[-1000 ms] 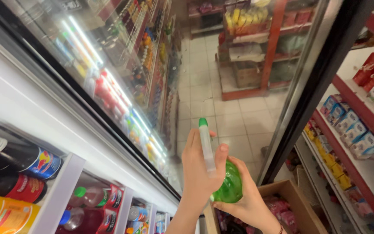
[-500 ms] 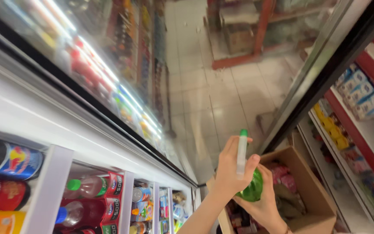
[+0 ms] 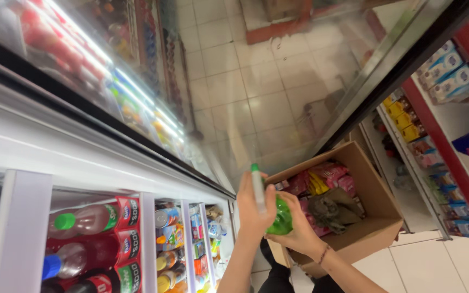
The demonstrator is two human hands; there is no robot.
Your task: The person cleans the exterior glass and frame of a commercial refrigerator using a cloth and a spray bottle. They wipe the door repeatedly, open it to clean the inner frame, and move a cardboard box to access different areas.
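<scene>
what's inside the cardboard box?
In the box: pink packets, yellow packets and a crumpled grey-brown wad. Hands holding a green bottle cover the near corner; whatever lies beneath the top layer is hidden.

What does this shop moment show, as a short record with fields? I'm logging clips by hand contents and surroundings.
place: shop aisle at an open drinks cooler
left hand: grips a slim white tube with a green cap, upright
right hand: cups a green bottle from below
hands: close together, touching
below hands: open cardboard box of snack packets on the floor
cooler shelves: soft drink bottles and cans in rows
right side: red shelving with boxed goods
cooler door: glass, swung open
</scene>
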